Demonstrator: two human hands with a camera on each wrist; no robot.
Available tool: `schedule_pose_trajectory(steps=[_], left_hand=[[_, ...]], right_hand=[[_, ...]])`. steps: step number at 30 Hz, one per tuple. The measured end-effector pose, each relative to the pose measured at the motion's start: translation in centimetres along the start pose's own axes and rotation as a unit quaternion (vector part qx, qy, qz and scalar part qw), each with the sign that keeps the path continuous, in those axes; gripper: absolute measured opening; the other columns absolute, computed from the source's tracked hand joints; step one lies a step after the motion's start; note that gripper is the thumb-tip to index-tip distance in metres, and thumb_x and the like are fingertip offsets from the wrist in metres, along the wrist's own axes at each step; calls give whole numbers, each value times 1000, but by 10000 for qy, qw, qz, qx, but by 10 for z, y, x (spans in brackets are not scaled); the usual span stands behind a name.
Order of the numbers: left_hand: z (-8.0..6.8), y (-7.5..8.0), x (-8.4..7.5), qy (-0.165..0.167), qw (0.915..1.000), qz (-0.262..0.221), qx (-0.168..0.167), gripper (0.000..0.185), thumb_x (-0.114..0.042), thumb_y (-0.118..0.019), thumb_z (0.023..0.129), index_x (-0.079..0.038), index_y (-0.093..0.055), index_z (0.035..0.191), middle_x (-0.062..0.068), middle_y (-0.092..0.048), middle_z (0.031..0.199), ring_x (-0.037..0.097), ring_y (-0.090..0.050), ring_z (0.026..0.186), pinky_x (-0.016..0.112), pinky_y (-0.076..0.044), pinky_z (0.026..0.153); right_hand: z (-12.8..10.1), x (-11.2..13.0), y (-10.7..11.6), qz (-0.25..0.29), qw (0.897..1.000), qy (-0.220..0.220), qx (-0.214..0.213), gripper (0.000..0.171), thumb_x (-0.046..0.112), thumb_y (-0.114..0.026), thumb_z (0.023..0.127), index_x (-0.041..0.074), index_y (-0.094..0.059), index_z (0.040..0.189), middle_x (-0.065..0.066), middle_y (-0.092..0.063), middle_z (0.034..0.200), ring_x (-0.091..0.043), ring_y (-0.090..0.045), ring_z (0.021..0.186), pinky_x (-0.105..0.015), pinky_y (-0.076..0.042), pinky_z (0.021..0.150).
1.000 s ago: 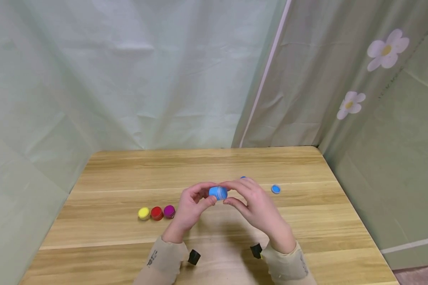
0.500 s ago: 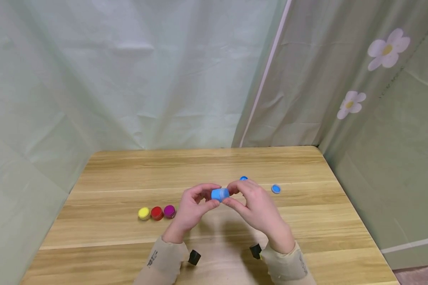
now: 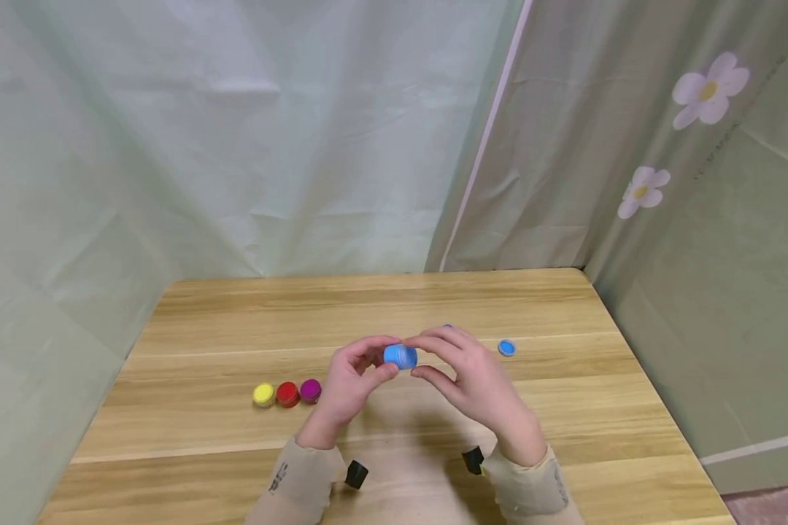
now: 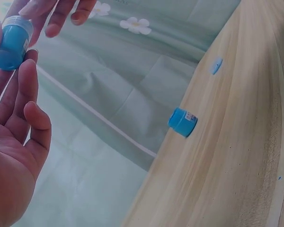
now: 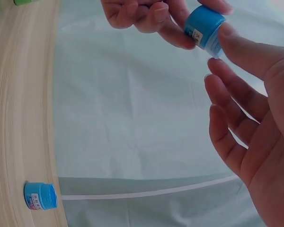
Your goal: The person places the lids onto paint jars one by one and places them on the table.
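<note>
Both hands, left hand (image 3: pixel 348 383) and right hand (image 3: pixel 473 379), fingers pinching blue jar (image 3: pixel 400 356) mid-bench (image 3: pixel 565 408), bare wood around; wrist views show a second blue jar (image 4: pixel 182 121), probably behind.

You are looking down at a light wooden tabletop (image 3: pixel 381 306) with long grain lines running side to side and rounded far corners. Behind it hangs a pale green cloth backdrop (image 3: pixel 236 146), creased and softly folded. To your right a darker green curtain (image 3: pixel 565 182) meets it along a thin pale stripe (image 3: pixel 482 138), and it carries white flowers (image 3: pixel 709 91) with yellow centres. The light is even and soft, with faint shadows on the wood. A strip of reddish floor (image 3: pixel 771 507) shows at the lower right corner.
</note>
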State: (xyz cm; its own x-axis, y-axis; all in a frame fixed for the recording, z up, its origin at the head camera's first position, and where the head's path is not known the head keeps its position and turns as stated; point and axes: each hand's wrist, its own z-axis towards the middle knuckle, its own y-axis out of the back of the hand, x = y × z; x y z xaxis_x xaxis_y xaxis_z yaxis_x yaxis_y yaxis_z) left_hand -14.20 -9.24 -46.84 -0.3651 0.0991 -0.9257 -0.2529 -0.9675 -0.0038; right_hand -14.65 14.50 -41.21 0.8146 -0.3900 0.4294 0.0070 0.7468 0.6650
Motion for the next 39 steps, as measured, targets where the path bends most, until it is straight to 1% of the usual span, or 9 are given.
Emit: schedule_pose_trajectory(steps=[4,10,18,21,23,26,28,33,39], left_hand=[[0,1,1,-61,10000,-28,35,32,-12,-81,98,-1,-73,126,-2,-75,110,18,-65,92,34,-53,85],[1,1,1,-43,9999,-74,94,34,-12,-85,94,-3,-74,125,0,-75,107,18,-65,91,29,-52,81],[1,0,2,-29,9999,-31,151,33,-11,-86,93,-5,-75,124,0,-74,98,18,-62,86,29,-51,78],[1,-1,1,-12,9999,-36,153,33,-11,-86,93,-4,-75,124,-1,-74,98,18,-62,86,30,-51,79],[1,-1,1,-17,9999,-40,142,33,-11,-84,94,-3,-74,125,-1,-74,100,18,-63,87,30,-51,79],[1,-1,1,-43,9999,-54,78,33,-13,-82,97,-1,-73,126,-3,-75,106,17,-65,90,31,-53,81],[1,0,1,-69,9999,-101,57,32,-14,-80,99,1,-72,126,-3,-75,109,17,-65,91,32,-54,83],[1,0,1,-158,9994,-309,92,30,-15,-75,102,3,-71,126,-3,-75,112,17,-66,92,34,-59,83],[1,0,3,-131,9995,-235,145,29,-14,-76,102,1,-72,126,-3,-76,112,17,-66,93,35,-56,85]], right_hand=[[0,0,-1,-37,10000,-62,5,37,22,-84,96,15,-73,131,4,-72,125,-13,-67,111,-24,-52,95],[-2,2,-2,-117,9991,-408,15,34,33,-81,98,14,-75,125,6,-75,117,-12,-68,104,-30,-56,86],[-3,3,-3,-240,9960,-857,-40,30,36,-85,93,17,-75,113,10,-74,103,-10,-66,98,-32,-57,79],[-3,4,-3,-308,9939,-1059,27,35,37,-82,96,15,-72,122,8,-72,101,-12,-66,96,-31,-56,74],[-3,5,-2,-318,9931,-1125,76,45,39,-80,98,15,-68,134,6,-72,104,-13,-67,100,-34,-57,77],[-3,4,0,-283,9949,-959,134,61,43,-80,97,18,-60,149,4,-71,118,-17,-65,112,-39,-57,89],[-3,4,1,-295,9972,-670,148,63,43,-81,97,20,-60,151,3,-69,128,-20,-62,121,-42,-55,99],[0,2,0,-358,9993,-38,115,46,31,-81,99,20,-68,142,2,-67,132,-22,-61,123,-37,-52,104],[1,1,-1,-380,9993,8,67,37,31,-77,101,16,-71,134,3,-70,127,-20,-62,119,-34,-51,103]])
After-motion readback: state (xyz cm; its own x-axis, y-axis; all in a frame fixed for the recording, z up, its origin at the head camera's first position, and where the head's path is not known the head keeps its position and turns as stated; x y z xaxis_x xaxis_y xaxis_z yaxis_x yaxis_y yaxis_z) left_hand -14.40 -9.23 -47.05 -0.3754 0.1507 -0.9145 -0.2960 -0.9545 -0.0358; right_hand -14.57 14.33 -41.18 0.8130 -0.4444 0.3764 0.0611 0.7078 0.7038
